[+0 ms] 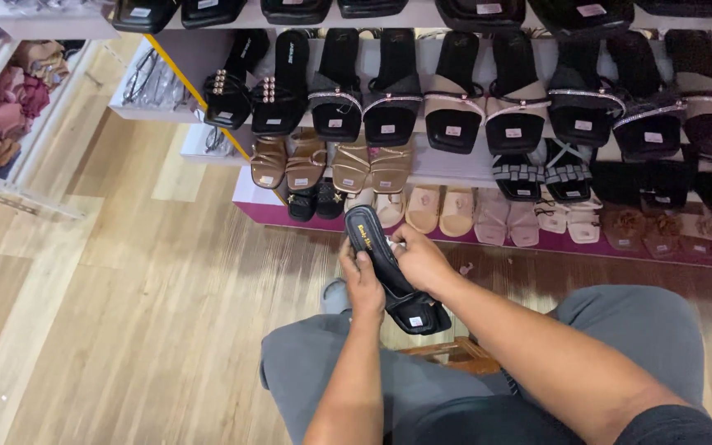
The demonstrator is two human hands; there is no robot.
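Both my hands hold one black flat sandal [397,280] over my knees, heel end pointing up toward the shelves and the strap end with a small white tag low at the right. My left hand [362,284] grips its left side. On the upper right edge sits my right hand [422,257], fingers at the heel. I am seated in grey trousers [323,363].
Tiered pale shelves [447,169] ahead carry rows of black, gold, beige and pink sandals with price tags. A rack of folded pink fabric [2,107] stands at the far left. A wooden stool [455,353] shows between my legs. The floor is light wood planks [125,288].
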